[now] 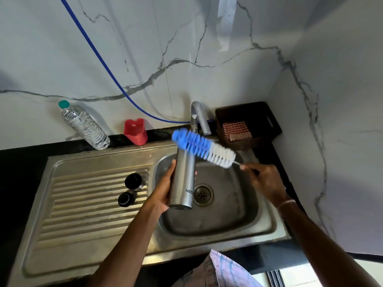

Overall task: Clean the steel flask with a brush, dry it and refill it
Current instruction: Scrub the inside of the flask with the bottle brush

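Observation:
My left hand point(163, 189) grips the steel flask point(183, 179) around its lower body and holds it tilted over the sink basin point(223, 220), mouth pointing away toward the tap. My right hand point(265, 183) holds the thin wire handle of a bottle brush point(202, 147) with blue and white bristles. The brush lies across the flask's mouth, outside it, blue tip to the left. Two black flask caps point(133, 181) point(125, 198) rest on the ribbed drainboard.
A chrome tap point(199, 117) stands behind the basin. A clear plastic water bottle point(85, 125) with a green cap leans on the wall at back left, beside a red plastic cup point(135, 131). A dark wicker basket point(248, 123) holding a checked cloth point(236, 130) sits at back right. A blue hose point(99, 56) crosses the wall.

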Motion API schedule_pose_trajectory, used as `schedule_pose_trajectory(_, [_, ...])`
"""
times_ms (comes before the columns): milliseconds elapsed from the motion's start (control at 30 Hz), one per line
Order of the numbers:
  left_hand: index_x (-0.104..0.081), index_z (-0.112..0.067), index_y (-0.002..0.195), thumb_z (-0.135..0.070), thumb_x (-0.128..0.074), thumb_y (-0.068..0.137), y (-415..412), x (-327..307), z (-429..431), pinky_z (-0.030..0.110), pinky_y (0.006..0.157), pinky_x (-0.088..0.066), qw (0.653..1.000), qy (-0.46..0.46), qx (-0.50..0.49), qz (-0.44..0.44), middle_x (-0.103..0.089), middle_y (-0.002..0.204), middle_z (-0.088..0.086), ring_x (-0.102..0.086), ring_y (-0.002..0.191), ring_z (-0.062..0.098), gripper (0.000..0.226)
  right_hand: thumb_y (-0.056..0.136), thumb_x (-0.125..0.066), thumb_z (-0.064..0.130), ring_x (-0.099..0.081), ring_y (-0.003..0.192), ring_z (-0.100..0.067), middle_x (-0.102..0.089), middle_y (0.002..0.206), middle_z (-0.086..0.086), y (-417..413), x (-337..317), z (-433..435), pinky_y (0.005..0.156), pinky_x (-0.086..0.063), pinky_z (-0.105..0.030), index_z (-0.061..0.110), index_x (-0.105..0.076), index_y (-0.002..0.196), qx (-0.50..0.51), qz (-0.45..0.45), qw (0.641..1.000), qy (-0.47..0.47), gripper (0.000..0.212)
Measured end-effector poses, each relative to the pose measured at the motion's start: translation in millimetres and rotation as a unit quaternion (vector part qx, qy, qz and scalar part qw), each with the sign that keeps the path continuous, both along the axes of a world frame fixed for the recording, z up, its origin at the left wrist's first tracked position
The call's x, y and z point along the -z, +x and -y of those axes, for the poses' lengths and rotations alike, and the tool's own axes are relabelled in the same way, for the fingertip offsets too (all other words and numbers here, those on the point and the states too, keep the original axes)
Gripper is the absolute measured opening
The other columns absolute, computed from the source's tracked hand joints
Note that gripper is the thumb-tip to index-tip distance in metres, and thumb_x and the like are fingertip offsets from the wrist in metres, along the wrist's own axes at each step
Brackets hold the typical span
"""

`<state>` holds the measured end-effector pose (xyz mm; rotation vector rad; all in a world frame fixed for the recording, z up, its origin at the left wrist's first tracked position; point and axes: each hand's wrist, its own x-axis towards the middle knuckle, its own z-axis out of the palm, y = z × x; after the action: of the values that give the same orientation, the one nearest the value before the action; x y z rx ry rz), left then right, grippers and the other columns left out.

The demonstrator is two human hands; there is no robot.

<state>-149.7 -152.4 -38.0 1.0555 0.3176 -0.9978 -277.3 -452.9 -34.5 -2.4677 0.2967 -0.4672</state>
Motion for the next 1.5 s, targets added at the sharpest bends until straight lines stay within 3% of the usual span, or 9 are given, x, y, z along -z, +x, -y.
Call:
schedule_pose_trajectory(167, [-0.08,-0.008,0.113,-0.057,-0.058,0.089,3,5,-7,0.031,0.072,-0.062,0.998,-0.059,-0.031,-0.012,-0.074,0.117,0.019,-0.076,0.084,0.021,0.058,0.09,-0.075,0.028,-0.071,0.076,0.001,-0.078,0.095,0.009,-8,-8,-9,0.069,-0.058,-0.022,0.021,-0.08,0.105,-0.021,0.008,1.0,0.009,0.017])
schedule_pose_trajectory(300, [-0.082,-0.017,0.066,-0.059,-0.09,0.042,1,-6,-16,0.027,0.054,-0.06,0.995,-0.092,-0.011,0.044,-0.078,0.077,0.004,-0.075,0.064,0.015,0.049,0.089,-0.069,0.033,-0.065,0.069,0.015,-0.075,0.087,0.018,-66,-7,-32,0.063,-0.048,-0.006,0.021,-0.081,0.101,-0.099,-0.031,0.994,0.034,0.02])
schedule_pose_trajectory(467, [-0.084,-0.017,0.104,-0.075,-0.083,0.061,5,2,-7,0.034,0.082,-0.062,0.998,-0.04,-0.006,0.043,-0.076,0.117,0.014,-0.076,0.092,0.019,0.072,0.092,-0.066,0.038,-0.075,0.078,-0.005,-0.079,0.094,0.009,-31,-2,-14,0.069,-0.056,-0.019,0.024,-0.08,0.104,-0.018,0.001,1.0,0.015,0.023])
schedule_pose_trajectory(600, [-0.081,-0.009,0.109,-0.057,-0.055,0.097,3,6,1,0.035,0.077,-0.063,1.0,-0.01,-0.01,-0.008,-0.074,0.115,0.017,-0.076,0.087,0.024,0.056,0.093,-0.069,0.038,-0.074,0.075,-0.011,-0.079,0.09,0.004,6,-8,-9,0.068,-0.056,-0.024,0.021,-0.081,0.102,0.033,0.011,0.999,0.01,0.023])
schedule_pose_trajectory(800, [-0.063,-0.009,0.098,-0.039,-0.055,0.102,8,8,-18,0.019,0.05,-0.056,0.996,0.045,-0.07,0.029,-0.075,0.065,0.003,-0.072,0.055,0.007,0.031,0.088,-0.072,0.028,-0.062,0.077,0.022,-0.069,0.093,0.029,-73,-11,-37,0.064,-0.05,-0.008,0.023,-0.081,0.1,-0.083,-0.009,0.996,0.021,0.016])
schedule_pose_trajectory(900, [-0.073,-0.013,0.122,-0.052,-0.07,0.089,12,14,-20,0.034,0.074,-0.064,0.997,0.061,-0.04,-0.01,-0.079,0.1,0.005,-0.077,0.089,0.016,0.051,0.089,-0.07,0.032,-0.07,0.078,0.009,-0.076,0.095,0.02,-79,-12,-33,0.063,-0.057,-0.02,0.022,-0.081,0.099,-0.095,-0.004,0.995,0.009,0.017])
schedule_pose_trajectory(1133, [-0.069,-0.005,0.128,-0.053,-0.05,0.099,4,2,5,0.036,0.073,-0.064,1.0,-0.009,-0.015,0.012,-0.072,0.124,0.018,-0.076,0.091,0.026,0.06,0.093,-0.057,0.053,-0.074,0.077,-0.009,-0.079,0.094,0.006,3,-12,-3,0.07,-0.059,-0.028,0.022,-0.08,0.105,0.022,0.021,1.0,0.002,0.04])
schedule_pose_trajectory(1300, [-0.082,-0.014,0.076,-0.047,-0.065,0.091,8,10,-14,0.026,0.053,-0.06,0.997,0.023,-0.066,0.042,-0.078,0.077,0.005,-0.075,0.063,0.015,0.039,0.095,-0.058,0.049,-0.072,0.077,0.003,-0.078,0.092,0.015,-61,-5,-37,0.065,-0.057,-0.019,0.023,-0.081,0.102,-0.061,0.01,0.997,0.036,0.035])
schedule_pose_trajectory(1500, [-0.071,-0.011,0.107,-0.055,-0.072,0.087,5,13,-17,0.028,0.06,-0.061,0.997,0.05,-0.022,0.061,-0.078,0.092,0.013,-0.076,0.071,0.015,0.048,0.091,-0.06,0.043,-0.074,0.073,-0.002,-0.078,0.089,0.012,-58,4,-35,0.06,-0.058,-0.028,0.024,-0.081,0.099,-0.028,0.018,0.999,0.022,0.03])
